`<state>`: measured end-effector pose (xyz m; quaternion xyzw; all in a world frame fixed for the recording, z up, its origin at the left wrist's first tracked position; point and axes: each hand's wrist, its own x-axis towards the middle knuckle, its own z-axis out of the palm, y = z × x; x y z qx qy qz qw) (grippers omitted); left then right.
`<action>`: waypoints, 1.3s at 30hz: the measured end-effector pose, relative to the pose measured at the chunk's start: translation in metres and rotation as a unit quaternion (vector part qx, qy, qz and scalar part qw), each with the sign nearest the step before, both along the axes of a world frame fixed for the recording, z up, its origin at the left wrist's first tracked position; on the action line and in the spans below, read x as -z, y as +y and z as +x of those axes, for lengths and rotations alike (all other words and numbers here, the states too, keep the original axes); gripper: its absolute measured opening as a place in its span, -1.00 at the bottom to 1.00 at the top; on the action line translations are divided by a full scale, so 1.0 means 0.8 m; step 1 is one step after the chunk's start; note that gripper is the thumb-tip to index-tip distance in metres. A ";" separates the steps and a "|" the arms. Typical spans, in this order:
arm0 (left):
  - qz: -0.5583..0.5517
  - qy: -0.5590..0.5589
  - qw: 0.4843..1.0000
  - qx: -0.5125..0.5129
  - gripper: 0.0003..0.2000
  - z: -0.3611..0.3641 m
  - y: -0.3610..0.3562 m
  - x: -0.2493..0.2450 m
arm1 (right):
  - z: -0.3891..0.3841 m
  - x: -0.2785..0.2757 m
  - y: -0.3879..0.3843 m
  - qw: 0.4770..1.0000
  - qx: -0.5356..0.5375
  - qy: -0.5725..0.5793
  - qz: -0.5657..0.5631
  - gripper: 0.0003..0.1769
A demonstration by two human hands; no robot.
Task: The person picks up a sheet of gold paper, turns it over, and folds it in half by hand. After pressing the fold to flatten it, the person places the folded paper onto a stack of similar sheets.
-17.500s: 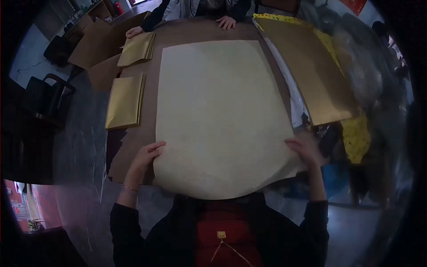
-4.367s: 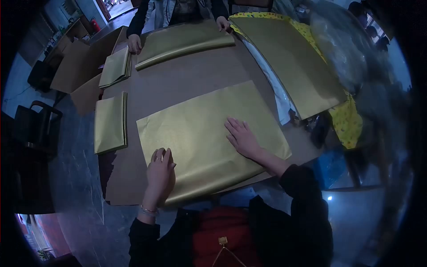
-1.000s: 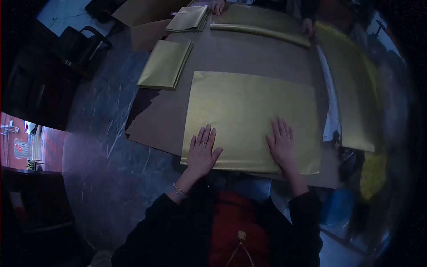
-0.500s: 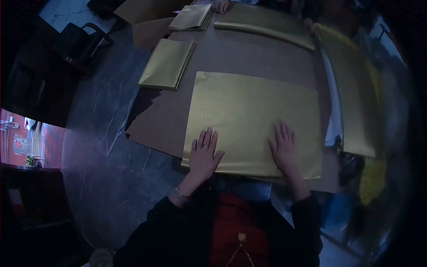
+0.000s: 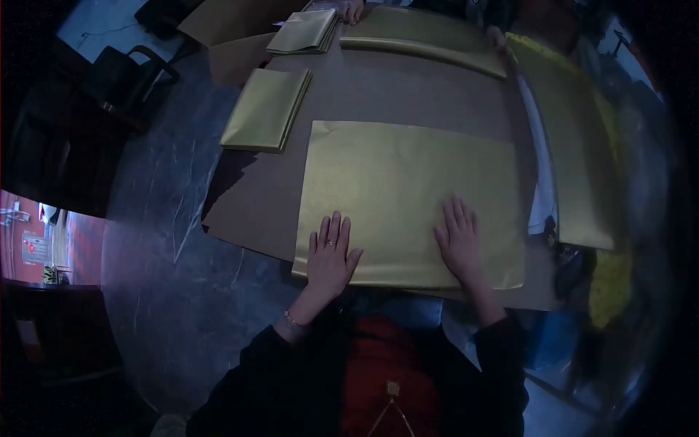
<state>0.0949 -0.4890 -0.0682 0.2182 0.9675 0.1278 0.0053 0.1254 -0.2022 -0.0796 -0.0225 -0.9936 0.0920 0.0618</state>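
Observation:
A large folded sheet of gold paper (image 5: 404, 189) lies flat on the brown table (image 5: 408, 91) in front of me. My left hand (image 5: 329, 255) rests palm down on its near left corner, fingers spread, a ring on one finger. On the near right part of the sheet my right hand (image 5: 459, 244) presses flat in the same way. Neither hand grips anything.
A stack of folded gold sheets (image 5: 267, 109) lies at the left, another stack (image 5: 304, 32) beyond it. Across the table another person's hands (image 5: 352, 10) touch a long folded gold sheet (image 5: 426, 45). A big pile of gold sheets (image 5: 575, 153) fills the right side. Cardboard boxes (image 5: 218, 18) and chairs stand at the left.
Over the last second both hands stayed flat on the sheet's near edge, shifting only slightly. Earlier the sheet lay open, pale side up; it now lies folded, gold side up.

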 end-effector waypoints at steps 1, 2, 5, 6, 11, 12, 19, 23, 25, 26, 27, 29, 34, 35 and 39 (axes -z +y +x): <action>0.019 -0.010 1.000 -0.004 -0.34 0.000 0.004 -0.003 | 0.000 0.002 0.001 1.000 0.007 0.000 0.003 -0.33; 0.023 -0.011 1.000 0.006 -0.34 -0.002 0.008 -0.002 | -0.001 0.003 0.001 1.000 0.002 -0.001 0.001 -0.33; 0.050 -0.021 0.998 0.010 -0.35 -0.010 0.035 -0.014 | 0.002 0.003 0.000 1.000 0.002 0.010 -0.008 -0.34; 0.055 -0.024 0.998 0.025 -0.35 -0.011 0.044 -0.015 | 0.003 0.008 0.000 1.000 0.002 0.016 -0.001 -0.34; 0.078 -0.022 0.988 0.130 -0.34 -0.018 0.079 -0.012 | 0.002 0.002 -0.001 1.000 0.006 0.015 0.003 -0.34; 0.071 -0.024 0.989 0.130 -0.34 -0.019 0.079 -0.007 | 0.002 0.001 0.000 1.000 0.010 0.009 0.001 -0.34; 0.051 0.008 0.990 0.131 -0.35 -0.017 0.079 0.005 | 0.004 -0.003 -0.002 0.999 0.016 0.038 -0.010 -0.35; 0.055 0.008 0.990 0.132 -0.35 -0.016 0.078 0.007 | 0.005 -0.004 -0.001 0.999 0.013 0.033 -0.004 -0.35; 0.061 0.009 0.989 0.132 -0.35 -0.016 0.079 0.005 | 0.003 -0.001 -0.001 1.000 0.013 0.028 0.008 -0.36; 0.066 0.011 0.989 0.134 -0.34 -0.017 0.079 0.004 | 0.002 0.000 -0.004 1.000 0.011 0.026 0.005 -0.36; 0.060 0.008 0.989 0.133 -0.35 -0.016 0.079 0.005 | 0.002 -0.001 -0.008 0.999 0.025 0.035 0.005 -0.36; 0.054 0.016 0.989 0.133 -0.35 -0.017 0.078 0.008 | 0.003 -0.001 -0.026 0.997 0.051 0.048 -0.022 -0.35; -0.063 0.051 0.982 0.169 -0.36 -0.021 0.074 0.015 | 0.001 -0.028 -0.137 0.992 -0.048 0.031 -0.116 -0.38; -0.062 0.047 0.981 0.179 -0.36 -0.021 0.072 0.017 | 0.002 -0.023 -0.154 0.986 -0.060 0.033 -0.149 -0.37; 0.016 0.033 0.985 0.166 -0.36 -0.018 0.073 0.020 | 0.016 -0.023 -0.139 0.980 -0.014 0.043 -0.191 -0.36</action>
